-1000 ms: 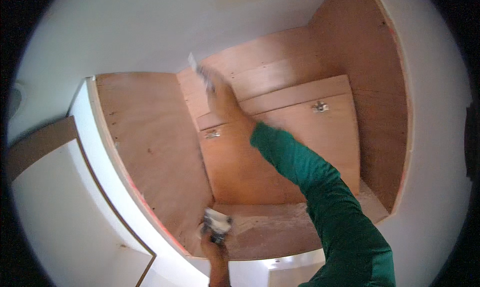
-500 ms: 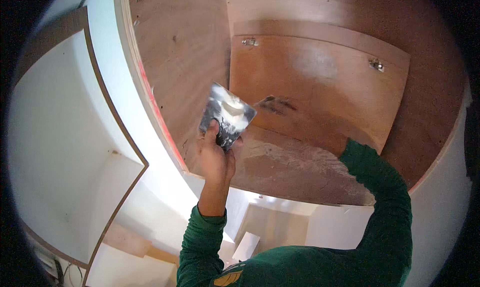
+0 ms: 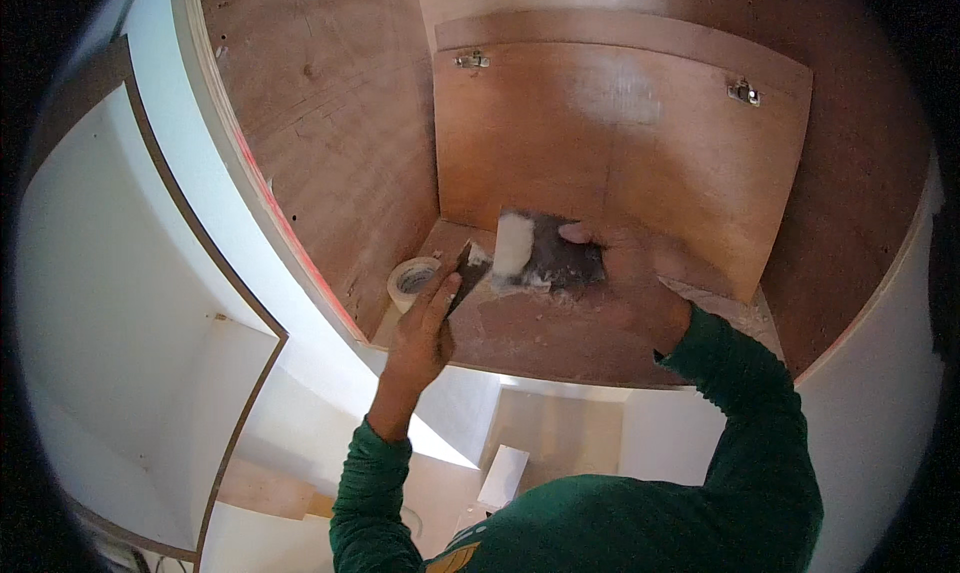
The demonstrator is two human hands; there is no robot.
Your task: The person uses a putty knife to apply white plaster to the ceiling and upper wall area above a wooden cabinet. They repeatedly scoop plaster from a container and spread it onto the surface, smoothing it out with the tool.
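Observation:
My left hand (image 3: 425, 323) is closed on a dark putty scraper (image 3: 470, 273), its blade tilted steeply, with a little white putty at the tip. To its right, my right hand (image 3: 640, 273) grips a second flat scraper (image 3: 565, 253) with the thumb on top. A thick pale lump of putty (image 3: 515, 243) sits along that blade's left edge. The two blades are close together; whether they touch I cannot tell. Beside my left fingers, a roll of masking tape (image 3: 410, 278) lies on the wooden cabinet floor (image 3: 540, 338).
Against the cabinet's back leans a wooden door panel (image 3: 540, 133) with two metal hinges (image 3: 743, 93). A plywood side wall (image 3: 320, 123) rises at left. White open shelving (image 3: 140, 263) stands farther left. Below the cabinet's front edge is a small white block (image 3: 503, 475).
My left hand has lowered and turned its scraper nearly edge-on. The right scraper, blurred before, now shows a putty lump. The view has shifted, and the tape roll has come into sight.

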